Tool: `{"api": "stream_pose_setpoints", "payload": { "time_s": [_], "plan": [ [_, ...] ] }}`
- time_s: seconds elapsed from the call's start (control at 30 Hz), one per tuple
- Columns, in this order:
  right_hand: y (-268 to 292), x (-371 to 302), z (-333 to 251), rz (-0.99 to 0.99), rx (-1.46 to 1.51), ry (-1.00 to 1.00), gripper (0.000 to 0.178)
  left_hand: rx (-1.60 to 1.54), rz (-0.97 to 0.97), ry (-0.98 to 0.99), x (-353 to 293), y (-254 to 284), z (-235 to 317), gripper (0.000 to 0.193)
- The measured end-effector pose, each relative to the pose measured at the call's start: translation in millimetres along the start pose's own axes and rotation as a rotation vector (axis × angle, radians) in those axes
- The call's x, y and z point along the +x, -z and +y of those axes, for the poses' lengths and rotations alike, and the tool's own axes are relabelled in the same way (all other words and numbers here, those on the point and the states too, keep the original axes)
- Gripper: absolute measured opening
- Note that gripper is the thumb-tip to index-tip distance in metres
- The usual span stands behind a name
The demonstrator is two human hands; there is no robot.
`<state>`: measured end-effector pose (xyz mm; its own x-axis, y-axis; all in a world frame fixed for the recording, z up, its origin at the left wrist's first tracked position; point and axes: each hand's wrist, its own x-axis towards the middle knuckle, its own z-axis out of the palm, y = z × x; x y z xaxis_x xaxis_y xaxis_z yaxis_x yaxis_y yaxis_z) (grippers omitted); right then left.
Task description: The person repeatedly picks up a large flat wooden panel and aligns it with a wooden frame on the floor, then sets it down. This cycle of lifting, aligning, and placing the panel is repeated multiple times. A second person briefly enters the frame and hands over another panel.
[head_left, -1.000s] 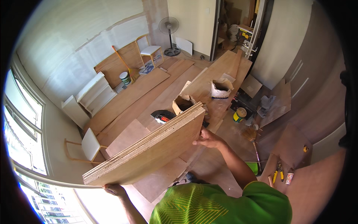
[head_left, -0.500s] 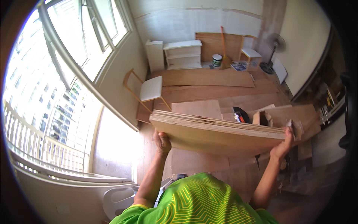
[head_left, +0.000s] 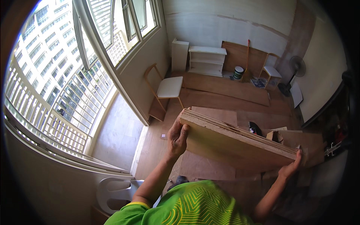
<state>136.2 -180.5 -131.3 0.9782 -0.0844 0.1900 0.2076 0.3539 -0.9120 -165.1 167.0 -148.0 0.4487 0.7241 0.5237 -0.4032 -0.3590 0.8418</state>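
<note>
A stack of plywood boards [head_left: 236, 144] is held up in front of my body, its layered edges facing up. It slopes down from left to right. My left hand [head_left: 177, 137] grips the left end, thumb on the near face and fingers round the far side. At the lower right end my right hand [head_left: 291, 167] clasps the stack, one finger up along the corner. The far faces of the boards are hidden. Beneath and beyond them, flat plywood sheets [head_left: 210, 167] lie on the floor.
A wooden chair with a white seat [head_left: 170, 87] stands left of the boards. Beyond are a white shelf [head_left: 207, 62], a paint bucket [head_left: 238, 72], a broom [head_left: 247, 56] and a standing fan [head_left: 296, 69]. A cardboard box [head_left: 275, 137] sits behind the stack. A white plastic chair [head_left: 108, 195] is beside me.
The stack has tilted, its right end now lower than its left, and both hands have shifted right in view with it. The room has also shifted right as my head turned left.
</note>
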Motion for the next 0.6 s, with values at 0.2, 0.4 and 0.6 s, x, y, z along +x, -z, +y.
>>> {"api": "stream_pose_setpoints", "payload": {
  "time_s": [0.2,0.4,0.6],
  "plan": [
    [15.0,4.6,-0.3,-0.118,-0.042,0.002,0.032,-0.038,0.041,0.032,-4.7,-3.0,-6.1,0.055],
    [23.7,18.1,-0.3,-0.064,0.009,-0.057,0.055,0.226,0.098,-0.095,-7.8,-10.4,-1.7,0.054],
    [14.0,23.6,-15.4,-0.118,0.000,-0.098,0.049,0.069,0.207,-0.125,-16.6,-8.5,-16.9,0.057]
  ]
}}
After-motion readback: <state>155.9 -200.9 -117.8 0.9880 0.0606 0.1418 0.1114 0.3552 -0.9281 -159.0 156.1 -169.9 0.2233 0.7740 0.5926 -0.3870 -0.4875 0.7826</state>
